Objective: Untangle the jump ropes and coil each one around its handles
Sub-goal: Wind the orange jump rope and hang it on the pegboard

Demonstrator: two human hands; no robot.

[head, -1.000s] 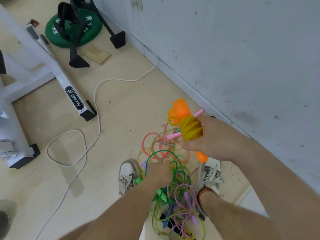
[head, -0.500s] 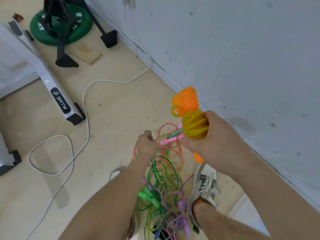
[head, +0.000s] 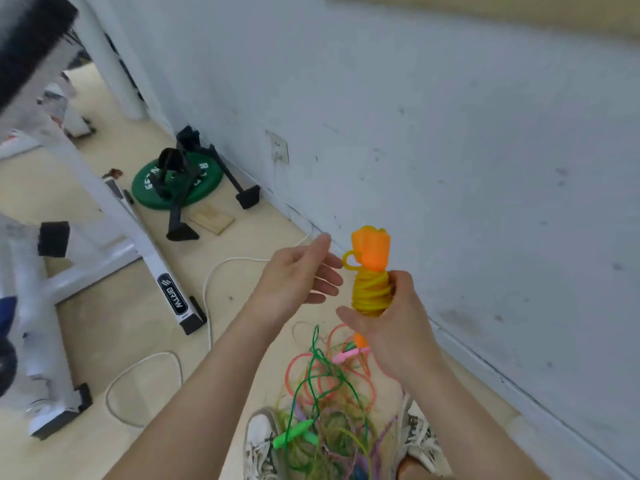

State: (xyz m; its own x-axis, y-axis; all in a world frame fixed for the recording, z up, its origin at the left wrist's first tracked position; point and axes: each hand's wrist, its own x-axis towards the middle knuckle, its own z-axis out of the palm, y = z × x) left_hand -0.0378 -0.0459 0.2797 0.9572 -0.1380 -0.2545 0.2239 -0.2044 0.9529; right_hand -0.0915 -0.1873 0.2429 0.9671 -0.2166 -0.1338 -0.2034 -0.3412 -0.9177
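Note:
My right hand (head: 391, 327) grips a coiled jump rope (head: 371, 271): yellow cord wound tightly round two orange handles, held upright at chest height. My left hand (head: 298, 275) hovers just to its left, fingers spread and relaxed, holding nothing. Below, on the floor between my shoes, lies a tangle of jump ropes (head: 325, 396) in pink, green, yellow-green and purple cord. A pink handle (head: 346, 355) and a green handle (head: 294, 434) stick out of the pile.
A grey wall (head: 450, 150) runs close on the right. A white cable (head: 207, 306) loops over the floor. White exercise-machine frame (head: 145, 251) stands left; a green weight plate (head: 176, 183) with black stand and a wooden block (head: 212, 220) lie behind.
My left hand let go of the tangled ropes and rose beside the orange bundle. The pink handle that was against the bundle now lies on the pile. The view tilted upward.

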